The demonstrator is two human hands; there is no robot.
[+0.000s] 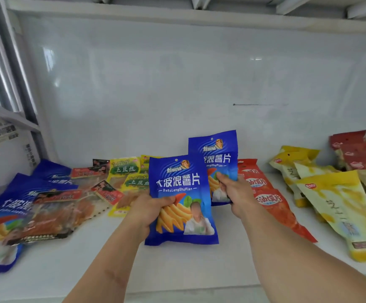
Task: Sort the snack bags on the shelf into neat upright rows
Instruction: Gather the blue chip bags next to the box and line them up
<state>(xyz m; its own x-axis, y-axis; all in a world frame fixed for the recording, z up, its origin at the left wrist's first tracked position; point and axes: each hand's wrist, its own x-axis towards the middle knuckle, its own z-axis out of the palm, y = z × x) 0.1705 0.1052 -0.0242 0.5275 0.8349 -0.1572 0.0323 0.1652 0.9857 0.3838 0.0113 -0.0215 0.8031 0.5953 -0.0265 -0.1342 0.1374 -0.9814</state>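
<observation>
My left hand (150,209) grips a blue chip bag (177,189) by its left edge and holds it upright above the white shelf (177,265). Just behind and to the right, my right hand (234,191) grips a second blue chip bag (215,154), also upright and partly hidden by the first. More blue bags (13,206) lie flat at the left, with clear orange snack packs (53,217) on top of them.
Yellow-green packs (126,171) lie behind the left hand. Red bags (271,202) lie flat right of centre, yellow bags (339,206) and dark red bags (359,154) at the far right. A white back wall (177,84) closes the shelf; a printed carton (3,149) stands at left.
</observation>
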